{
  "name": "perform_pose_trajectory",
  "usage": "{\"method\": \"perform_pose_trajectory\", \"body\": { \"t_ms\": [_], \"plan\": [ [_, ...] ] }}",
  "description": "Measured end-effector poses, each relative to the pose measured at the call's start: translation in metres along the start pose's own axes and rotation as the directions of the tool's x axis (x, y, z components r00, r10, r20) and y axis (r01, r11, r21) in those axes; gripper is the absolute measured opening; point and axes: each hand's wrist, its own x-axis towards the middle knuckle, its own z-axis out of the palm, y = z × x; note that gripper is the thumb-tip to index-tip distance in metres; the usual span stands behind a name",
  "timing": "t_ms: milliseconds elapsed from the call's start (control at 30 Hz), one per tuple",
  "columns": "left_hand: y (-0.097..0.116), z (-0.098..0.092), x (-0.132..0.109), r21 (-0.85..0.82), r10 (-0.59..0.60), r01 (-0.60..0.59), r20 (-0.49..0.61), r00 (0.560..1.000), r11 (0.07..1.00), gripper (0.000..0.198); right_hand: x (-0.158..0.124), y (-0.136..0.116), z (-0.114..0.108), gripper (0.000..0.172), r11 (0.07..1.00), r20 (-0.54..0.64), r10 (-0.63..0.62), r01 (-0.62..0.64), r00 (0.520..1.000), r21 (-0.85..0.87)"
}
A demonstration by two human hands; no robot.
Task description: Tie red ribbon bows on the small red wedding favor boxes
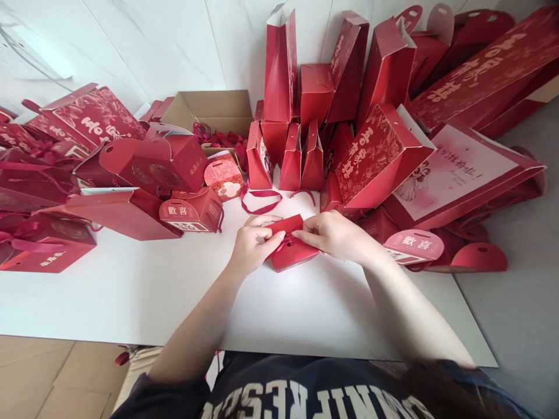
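A small red paper box [292, 251] lies on the white table [131, 291] in front of me. My left hand [252, 244] grips its left side with curled fingers. My right hand [332, 234] pinches a thin red ribbon [285, 241] at the box's top, right where the two hands meet. Part of the box is hidden under my fingers.
Red gift boxes and bags are piled along the table's back and both sides, with tall bags [279, 64] leaning on the wall. An open cardboard carton [209, 110] stands at the back. Loose red ribbon loops [261, 201] lie just beyond the box.
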Motion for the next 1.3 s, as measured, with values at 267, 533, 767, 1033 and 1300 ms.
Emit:
{"method": "perform_pose_trajectory", "body": {
  "t_ms": [267, 533, 767, 1033, 1300],
  "plan": [
    [0.0, -0.003, 0.0, -0.037, -0.036, 0.037, 0.02, 0.999, 0.999, 0.043, -0.003, 0.005, -0.008, 0.043, 0.985, 0.124, 0.038, -0.058, 0.992, 0.164],
    [-0.009, -0.008, 0.005, -0.257, -0.146, 0.191, 0.186, 0.972, 0.947, 0.039, -0.003, 0.008, -0.019, 0.039, 0.962, 0.243, 0.051, -0.113, 0.969, 0.248],
    [-0.008, -0.004, 0.005, -0.383, -0.209, 0.295, 0.251, 0.945, 0.875, 0.045, -0.006, 0.009, -0.023, 0.032, 0.989, 0.388, -0.016, -0.042, 0.921, 0.142],
    [-0.009, 0.0, 0.002, -0.522, -0.231, 0.392, 0.347, 0.909, 0.757, 0.041, -0.017, 0.019, -0.042, 0.032, 0.993, 0.541, 0.016, -0.078, 0.841, 0.091],
    [-0.004, -0.004, 0.002, -0.399, -0.153, 0.262, 0.285, 0.946, 0.879, 0.04, -0.018, 0.012, -0.043, 0.038, 0.951, 0.302, 0.055, -0.143, 0.952, 0.276]
  ]
}}
